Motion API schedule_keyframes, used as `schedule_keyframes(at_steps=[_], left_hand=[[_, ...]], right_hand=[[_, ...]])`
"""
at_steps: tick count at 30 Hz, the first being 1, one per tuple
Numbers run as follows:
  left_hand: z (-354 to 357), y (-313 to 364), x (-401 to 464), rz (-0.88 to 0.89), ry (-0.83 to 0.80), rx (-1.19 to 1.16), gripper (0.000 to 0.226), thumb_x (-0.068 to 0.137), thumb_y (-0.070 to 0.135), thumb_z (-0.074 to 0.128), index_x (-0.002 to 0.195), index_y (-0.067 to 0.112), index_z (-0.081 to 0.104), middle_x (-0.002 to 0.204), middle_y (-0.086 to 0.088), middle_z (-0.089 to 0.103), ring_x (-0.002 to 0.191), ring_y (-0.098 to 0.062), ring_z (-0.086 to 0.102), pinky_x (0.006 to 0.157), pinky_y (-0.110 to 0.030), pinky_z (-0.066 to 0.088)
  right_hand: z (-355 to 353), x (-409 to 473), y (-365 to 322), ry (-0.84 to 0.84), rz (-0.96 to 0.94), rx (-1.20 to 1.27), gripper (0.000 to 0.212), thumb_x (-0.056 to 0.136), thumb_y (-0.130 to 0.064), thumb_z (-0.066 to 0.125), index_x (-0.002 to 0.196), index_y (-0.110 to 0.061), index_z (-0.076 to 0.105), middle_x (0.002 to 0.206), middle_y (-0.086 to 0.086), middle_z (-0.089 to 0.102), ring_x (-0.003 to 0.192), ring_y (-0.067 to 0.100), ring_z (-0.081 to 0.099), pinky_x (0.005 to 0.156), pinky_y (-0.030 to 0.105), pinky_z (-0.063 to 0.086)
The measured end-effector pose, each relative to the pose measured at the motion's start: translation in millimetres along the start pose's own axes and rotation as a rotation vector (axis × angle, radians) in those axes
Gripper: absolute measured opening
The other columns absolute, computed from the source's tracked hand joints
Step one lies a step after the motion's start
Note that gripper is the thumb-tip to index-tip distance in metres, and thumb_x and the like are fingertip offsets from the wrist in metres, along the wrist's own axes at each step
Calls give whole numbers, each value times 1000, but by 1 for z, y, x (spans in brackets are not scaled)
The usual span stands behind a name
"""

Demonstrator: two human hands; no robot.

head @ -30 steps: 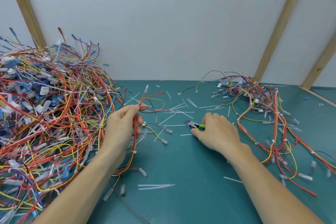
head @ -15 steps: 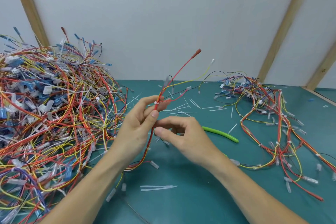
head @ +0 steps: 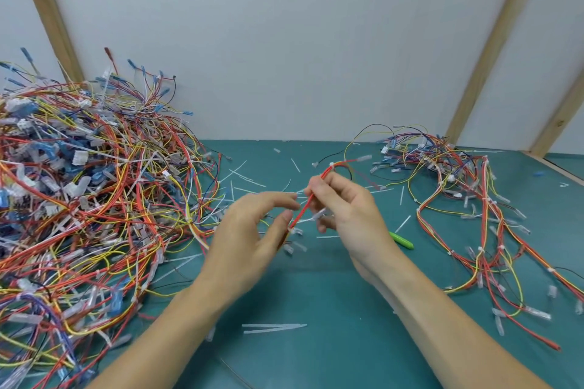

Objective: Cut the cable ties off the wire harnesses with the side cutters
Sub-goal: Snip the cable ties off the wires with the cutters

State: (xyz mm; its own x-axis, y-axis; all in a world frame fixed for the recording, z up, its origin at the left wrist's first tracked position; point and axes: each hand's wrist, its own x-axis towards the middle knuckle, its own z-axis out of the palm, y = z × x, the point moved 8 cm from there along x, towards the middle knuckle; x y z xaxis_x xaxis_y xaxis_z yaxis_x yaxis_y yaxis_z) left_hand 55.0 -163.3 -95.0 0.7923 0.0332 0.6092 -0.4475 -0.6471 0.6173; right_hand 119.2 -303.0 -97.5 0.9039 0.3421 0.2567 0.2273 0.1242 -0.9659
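Right hand (head: 344, 215) held a red harness (head: 311, 196) pinched between thumb and fingers, the bundle running up and away to a white cable tie (head: 331, 164) just beyond the fingertips. A second white tie or tail crossed the bundle lower down, near the palm; blurred, so which one could not be told. Left hand (head: 249, 230) was close beside the harness on the left, fingers loosely extended and thumb out; whether the tips touched the wires could not be told, and it gripped nothing clearly.

Side cutters (head: 401, 240) lay on the green mat (head: 331, 341) just right of the right wrist, only the green handle visible. Neither hand held them.

Large uncut pile (head: 88, 199) sat at left, a smaller spread of harnesses (head: 467, 199) at right. Cut tie scraps (head: 271, 328) were strewn across the middle of the mat.

Judged step: harness selected and being positioned, ties located, no cut under way. Next move would call for passing the bundle into the left hand, freeing the right to take up the cutters, then setting the blades on the tie strap only, clear of the wire insulation.
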Motion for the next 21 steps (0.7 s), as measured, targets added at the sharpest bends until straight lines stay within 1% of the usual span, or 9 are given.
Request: schedule_keyframes(at_steps=[2,4,6,8,11,15,18,19,21], left_hand=[[-9,-3,0,-21,101,78,23,95,30,59,116,26,66,117,19,66,114,-1,59,98,-19,42],[-16,-13,2,-110,113,129,22,98,36,58,118,27,63,113,18,66,110,-2,61,95,-23,44],[-10,-20,3,-137,-12,242,17,100,39,55,108,28,66,102,19,69,101,-7,65,92,-34,48],[4,-19,-1,-96,-171,351,20,100,42,52,105,29,66,98,19,68,100,-12,64,97,-37,44],[18,-18,-7,-72,-308,517,26,100,48,47,118,35,62,105,20,59,111,-10,52,110,-36,31],[21,-21,-7,-88,-401,538,19,97,54,51,106,40,59,99,19,45,109,-8,43,119,-40,19],[21,-19,-8,-82,-409,453,17,97,51,53,100,34,50,97,19,54,108,-5,51,124,-39,8],[21,-17,-8,-78,-397,412,20,97,51,54,101,32,50,94,19,57,103,-5,54,123,-37,10],[18,-9,-7,-17,-363,338,24,95,50,60,103,29,55,86,17,59,91,-8,53,114,-36,29]], right_hand=[[-12,4,-6,69,-32,51,21,106,-18,53,88,-15,64,82,-6,68,75,10,61,59,23,53],[-31,9,-14,134,-88,114,20,106,-16,51,92,-15,65,90,-2,69,81,11,63,63,26,57],[-50,10,-27,230,-199,-30,21,107,-15,50,94,-15,66,96,-5,67,84,5,61,67,21,54],[-60,10,-33,286,-270,-179,22,107,-13,49,92,-12,65,108,-10,65,87,-1,56,74,14,45],[-66,12,-25,287,-242,-243,24,107,-11,47,90,0,61,118,-11,65,90,1,53,80,23,40],[-60,10,-25,240,-278,-261,27,97,-19,44,71,-17,50,107,4,67,88,13,49,78,24,37],[-63,9,-28,285,-304,-304,29,87,-15,40,59,-21,41,93,10,65,97,27,50,82,30,35],[-66,10,-28,290,-295,-276,29,85,-15,39,57,-22,40,89,13,65,94,26,52,81,32,35],[-73,14,-29,286,-259,-91,27,84,-16,36,57,-16,35,80,6,66,87,17,55,76,32,38]])
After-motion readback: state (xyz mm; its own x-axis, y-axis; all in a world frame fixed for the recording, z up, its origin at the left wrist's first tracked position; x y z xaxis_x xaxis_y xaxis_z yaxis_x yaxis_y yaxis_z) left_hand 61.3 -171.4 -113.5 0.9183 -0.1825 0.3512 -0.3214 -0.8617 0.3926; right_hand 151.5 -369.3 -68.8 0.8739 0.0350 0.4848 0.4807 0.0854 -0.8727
